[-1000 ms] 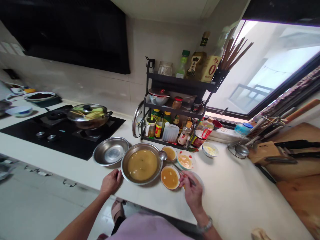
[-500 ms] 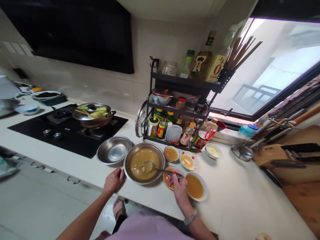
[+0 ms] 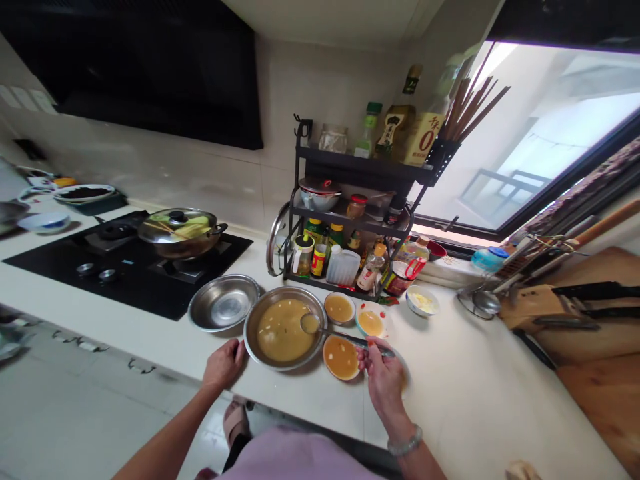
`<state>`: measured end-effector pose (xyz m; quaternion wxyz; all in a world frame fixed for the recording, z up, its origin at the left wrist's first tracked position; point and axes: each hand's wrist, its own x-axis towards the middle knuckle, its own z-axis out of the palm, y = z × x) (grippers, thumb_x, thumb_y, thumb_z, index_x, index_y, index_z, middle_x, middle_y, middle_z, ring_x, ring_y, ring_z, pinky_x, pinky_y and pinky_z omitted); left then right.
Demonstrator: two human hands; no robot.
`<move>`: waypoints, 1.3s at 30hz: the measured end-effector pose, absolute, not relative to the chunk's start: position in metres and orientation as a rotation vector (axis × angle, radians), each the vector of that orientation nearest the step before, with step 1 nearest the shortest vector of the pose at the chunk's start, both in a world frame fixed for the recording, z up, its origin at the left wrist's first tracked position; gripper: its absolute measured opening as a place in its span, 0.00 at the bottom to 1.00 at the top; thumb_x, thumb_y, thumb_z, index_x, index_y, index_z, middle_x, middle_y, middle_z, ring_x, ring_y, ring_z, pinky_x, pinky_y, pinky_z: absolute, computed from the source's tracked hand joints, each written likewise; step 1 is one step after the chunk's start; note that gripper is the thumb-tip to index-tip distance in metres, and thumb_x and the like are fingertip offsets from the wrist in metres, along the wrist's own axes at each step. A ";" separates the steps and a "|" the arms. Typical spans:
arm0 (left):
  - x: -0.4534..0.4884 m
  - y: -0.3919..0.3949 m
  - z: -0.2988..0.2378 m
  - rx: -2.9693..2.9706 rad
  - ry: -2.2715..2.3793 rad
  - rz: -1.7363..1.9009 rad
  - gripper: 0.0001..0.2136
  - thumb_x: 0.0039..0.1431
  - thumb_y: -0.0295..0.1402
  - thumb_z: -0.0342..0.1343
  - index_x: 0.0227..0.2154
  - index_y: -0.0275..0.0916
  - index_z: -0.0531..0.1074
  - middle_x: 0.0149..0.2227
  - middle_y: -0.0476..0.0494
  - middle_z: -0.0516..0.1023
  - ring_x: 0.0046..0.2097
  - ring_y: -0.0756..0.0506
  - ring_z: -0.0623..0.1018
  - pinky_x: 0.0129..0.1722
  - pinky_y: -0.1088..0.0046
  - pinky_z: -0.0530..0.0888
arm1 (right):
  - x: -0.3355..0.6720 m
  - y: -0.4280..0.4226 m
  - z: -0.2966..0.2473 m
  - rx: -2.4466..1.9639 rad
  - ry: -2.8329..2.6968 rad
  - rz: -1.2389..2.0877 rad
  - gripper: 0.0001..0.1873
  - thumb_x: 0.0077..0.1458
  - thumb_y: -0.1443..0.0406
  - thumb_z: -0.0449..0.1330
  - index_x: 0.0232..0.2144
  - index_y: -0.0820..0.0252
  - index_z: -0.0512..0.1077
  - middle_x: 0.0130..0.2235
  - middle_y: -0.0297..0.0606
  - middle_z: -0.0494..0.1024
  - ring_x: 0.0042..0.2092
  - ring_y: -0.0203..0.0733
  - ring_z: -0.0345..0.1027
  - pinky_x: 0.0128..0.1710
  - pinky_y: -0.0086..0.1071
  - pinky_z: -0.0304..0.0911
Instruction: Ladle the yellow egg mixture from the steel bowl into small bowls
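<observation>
A large steel bowl (image 3: pixel 253 333) of yellow-brown soup sits at the counter's front edge. My left hand (image 3: pixel 223 363) grips its near-left rim. My right hand (image 3: pixel 383 370) is closed on the handle of a metal ladle (image 3: pixel 320 327), whose scoop holds soup just above the right side of the large bowl. A small white bowl (image 3: pixel 341 358) full of soup stands between the large bowl and my right hand. Two more small bowls of soup (image 3: pixel 339 307) (image 3: pixel 371 322) stand behind it. My right hand hides a further bowl beneath it.
An empty steel basin (image 3: pixel 223 303) lies left of the soup bowl. A lidded pan (image 3: pixel 179 232) sits on the black hob (image 3: pixel 60 257). A black condiment rack (image 3: pixel 360 220) stands behind the bowls, a small dish (image 3: pixel 421 301) to its right. Knives and boards (image 3: pixel 575 303) lie far right.
The ladle has risen out of the soup with a full scoop and drawn toward the right side of the large bowl. My right hand moved right, covering the nearest right-hand bowl. The left hand stayed.
</observation>
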<state>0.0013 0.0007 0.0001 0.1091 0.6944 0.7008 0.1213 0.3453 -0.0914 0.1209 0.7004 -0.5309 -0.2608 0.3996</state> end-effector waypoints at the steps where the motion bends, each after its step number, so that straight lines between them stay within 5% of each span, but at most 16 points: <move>1: 0.001 0.001 0.000 2.042 2.059 0.357 0.18 0.65 0.42 0.39 0.26 0.41 0.68 0.31 0.41 0.80 0.35 0.44 0.77 0.34 0.72 0.64 | 0.349 -0.092 0.124 -1.179 -0.566 0.880 0.21 0.43 0.52 0.68 0.34 0.60 0.70 0.21 0.35 0.77 0.21 0.41 0.70 0.18 0.30 0.62; 16: 0.000 0.001 -0.001 2.047 2.055 0.350 0.18 0.65 0.41 0.40 0.26 0.41 0.69 0.31 0.41 0.80 0.34 0.44 0.77 0.33 0.72 0.64 | 0.436 -0.109 0.130 -1.305 -0.517 0.419 0.23 0.44 0.52 0.69 0.35 0.63 0.71 0.20 0.33 0.75 0.23 0.40 0.71 0.23 0.32 0.68; 26: 0.000 0.001 -0.002 2.058 2.057 0.342 0.18 0.65 0.42 0.40 0.26 0.42 0.69 0.32 0.41 0.80 0.35 0.44 0.78 0.33 0.72 0.64 | 0.444 -0.131 0.116 -1.434 -1.098 0.219 0.14 0.53 0.55 0.62 0.37 0.58 0.77 0.33 0.39 0.77 0.26 0.39 0.71 0.27 0.36 0.70; 39: 0.002 0.001 0.000 2.055 2.049 0.348 0.17 0.65 0.41 0.39 0.27 0.42 0.68 0.32 0.41 0.79 0.35 0.44 0.77 0.34 0.71 0.64 | 0.337 -0.097 0.095 -1.237 -1.208 0.660 0.12 0.57 0.58 0.58 0.38 0.55 0.78 0.31 0.39 0.76 0.24 0.38 0.68 0.23 0.32 0.68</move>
